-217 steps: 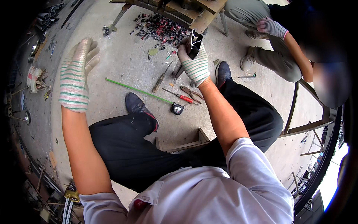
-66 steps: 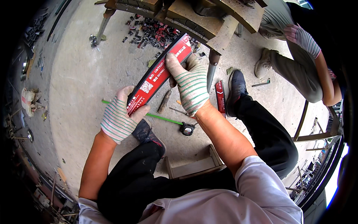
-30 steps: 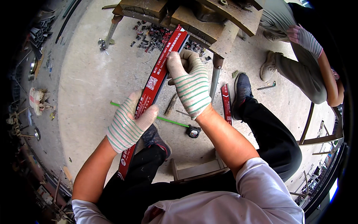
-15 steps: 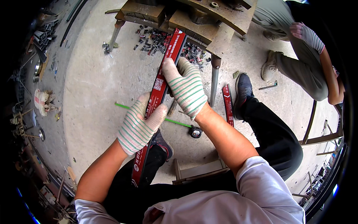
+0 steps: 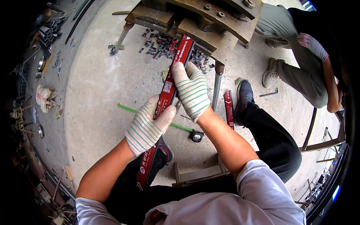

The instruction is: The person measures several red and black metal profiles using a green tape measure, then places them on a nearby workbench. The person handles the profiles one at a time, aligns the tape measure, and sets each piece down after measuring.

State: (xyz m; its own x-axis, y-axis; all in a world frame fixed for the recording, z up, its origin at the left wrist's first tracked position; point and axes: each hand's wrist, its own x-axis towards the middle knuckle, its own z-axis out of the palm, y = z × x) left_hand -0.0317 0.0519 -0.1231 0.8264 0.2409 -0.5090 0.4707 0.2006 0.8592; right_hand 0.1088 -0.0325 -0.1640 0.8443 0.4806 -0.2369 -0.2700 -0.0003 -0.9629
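Observation:
A long, narrow profile bar [image 5: 182, 50], faced with red printed film and dark along its side, slants from my lap up toward the machine. My left hand [image 5: 148, 126], in a white knit glove with green stripes, is closed around its lower middle, thumb across the red face. Farther up the bar, my right hand [image 5: 193, 92] wears a matching glove and grips it from the right side, thumb on top. The bar's far end lies in front of or against the metal press-like machine [image 5: 197, 32]; I cannot tell whether they touch.
Dark and red offcuts [image 5: 161, 44] litter the floor under the machine. A tape measure [image 5: 196, 135] lies with its green blade out. Another red-faced bar [image 5: 228, 107] lies beside my right shoe [image 5: 245, 95]. At the right sits a person with a gloved hand [image 5: 315, 45]. A low stool [image 5: 202, 173] is below me.
The whole view has shifted slightly, so the machine and floor things sit a little lower and rightward. Both hands keep their hold on the bar, which has hardly moved against the machine.

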